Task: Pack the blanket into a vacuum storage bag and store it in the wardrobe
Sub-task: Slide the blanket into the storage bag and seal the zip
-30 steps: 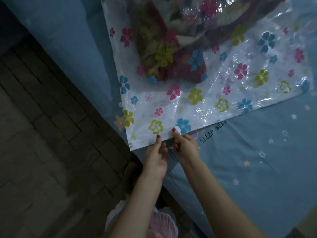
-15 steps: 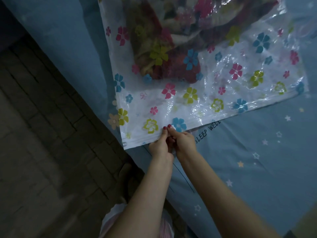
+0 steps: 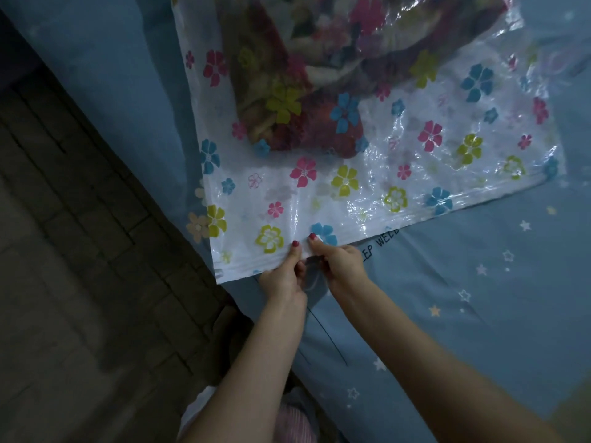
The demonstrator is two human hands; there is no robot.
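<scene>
Both the left hand (image 3: 283,276) and right hand (image 3: 340,266) pinched the vacuum bag's (image 3: 319,199) zip edge nearest the blanket (image 3: 287,100), where uneven pressure risked leaving the seal gapped.

The vacuum storage bag (image 3: 367,199) is clear plastic printed with pink, blue and yellow-green flowers. The blanket (image 3: 307,84) inside shows dark red and cream florals. The bed sheet (image 3: 479,298) is blue with small white and yellow stars.
</scene>
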